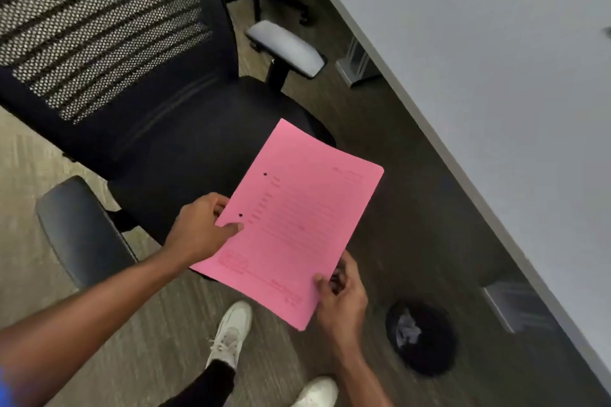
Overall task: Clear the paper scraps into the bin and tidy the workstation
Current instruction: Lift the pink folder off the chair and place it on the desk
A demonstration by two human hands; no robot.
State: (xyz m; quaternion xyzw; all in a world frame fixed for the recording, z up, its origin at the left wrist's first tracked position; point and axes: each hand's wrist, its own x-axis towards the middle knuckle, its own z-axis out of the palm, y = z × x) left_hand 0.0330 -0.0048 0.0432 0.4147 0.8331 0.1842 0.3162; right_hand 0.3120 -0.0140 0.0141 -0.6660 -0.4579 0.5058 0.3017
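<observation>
Above the black mesh chair [158,116], both hands, left [198,231] and right [342,301], pinch a smooth pink punched sheet [294,221] by its edges

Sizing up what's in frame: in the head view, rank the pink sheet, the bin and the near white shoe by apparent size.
1. pink sheet, held nearest the camera, so it looks bigger
2. bin
3. near white shoe, smaller than the bin

Paper sheet [291,225] held over near edge of chair seat [185,155], left hand [198,228] at left edge, right hand [340,297] at near corner. Desk [496,59] to right. Bin [421,337] on floor near right, beside desk, crumpled scrap [408,329] inside.
</observation>
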